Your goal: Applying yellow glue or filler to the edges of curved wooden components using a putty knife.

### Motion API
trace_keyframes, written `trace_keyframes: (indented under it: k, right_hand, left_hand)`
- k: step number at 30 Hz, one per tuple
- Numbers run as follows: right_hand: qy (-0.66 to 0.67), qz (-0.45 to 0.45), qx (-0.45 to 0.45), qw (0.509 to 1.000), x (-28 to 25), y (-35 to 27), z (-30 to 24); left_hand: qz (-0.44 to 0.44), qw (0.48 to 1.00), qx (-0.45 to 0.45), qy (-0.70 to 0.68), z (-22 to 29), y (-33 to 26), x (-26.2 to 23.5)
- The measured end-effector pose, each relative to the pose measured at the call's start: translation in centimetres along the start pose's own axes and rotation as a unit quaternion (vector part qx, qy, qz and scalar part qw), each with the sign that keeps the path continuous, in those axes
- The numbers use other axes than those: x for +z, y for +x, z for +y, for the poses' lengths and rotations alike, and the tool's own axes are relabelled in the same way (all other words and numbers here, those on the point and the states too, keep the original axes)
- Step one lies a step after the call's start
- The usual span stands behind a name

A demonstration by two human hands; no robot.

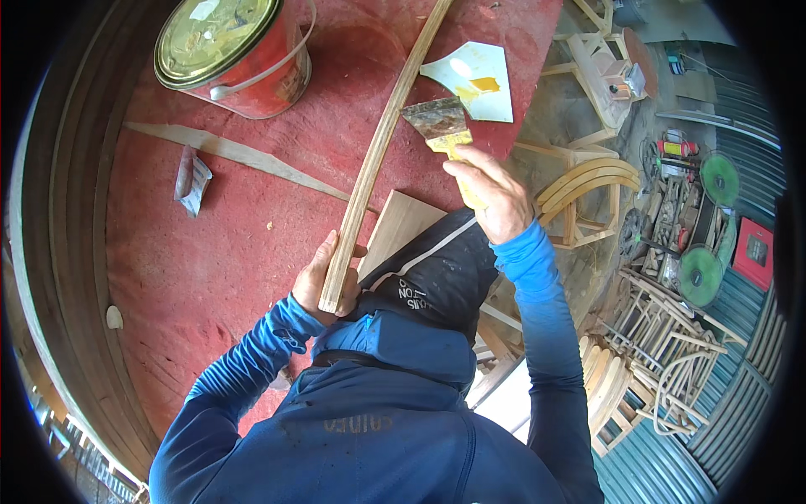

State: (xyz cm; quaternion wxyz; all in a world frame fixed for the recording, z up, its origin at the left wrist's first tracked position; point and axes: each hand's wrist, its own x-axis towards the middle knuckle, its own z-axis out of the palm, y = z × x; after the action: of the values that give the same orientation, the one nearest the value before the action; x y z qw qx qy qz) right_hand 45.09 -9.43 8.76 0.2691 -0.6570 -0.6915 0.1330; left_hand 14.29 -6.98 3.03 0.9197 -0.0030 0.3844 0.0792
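Observation:
My left hand [317, 275] is closed round the near end of a long, narrow wooden strip [369, 172], which slants away toward the top of the view. In my right hand [497, 195] is a putty knife [441, 126] with a yellow handle and a broad, stained blade. The blade is just right of the strip; whether they touch I cannot tell. Beyond the knife lies a white flat piece [474, 101] carrying a dab of yellow-brown paste [484, 84]. A flat wooden board [401, 220] rests beside the strip, near my leg.
A red can [252, 80] with a yellowish lid and a handle stands at the far left of the red surface [185, 277]. Near it lie a thin wood piece [243, 155] and a crumpled packet [193, 183]. Curved dark timbers [50, 252] line the left; wooden frames [588, 189] stand right.

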Motion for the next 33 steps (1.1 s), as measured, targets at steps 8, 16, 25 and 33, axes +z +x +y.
trace_keyframes:
  k: [8, 16, 25, 33]
  right_hand:
    - [-0.008, -0.027, -0.013, 1.000, -0.2, 0.9, 0.4]
    - [-0.067, -0.119, -0.090, 0.987, -1.6, 3.9, -2.1]
    - [-0.027, -0.018, 0.011, 0.999, -2.4, 0.6, 0.3]
    - [-0.038, 0.129, 0.164, 0.977, -1.2, -0.9, 7.8]
  left_hand:
    - [0.022, 1.000, 0.007, 0.015, 0.0, 0.1, 0.4]
    - [0.040, 0.996, 0.026, 0.069, -0.3, 0.2, 0.0]
    - [-0.023, 0.992, 0.052, 0.115, 0.3, -0.2, -0.9]
    - [-0.013, 0.989, 0.023, 0.148, -0.7, -4.8, -6.9]
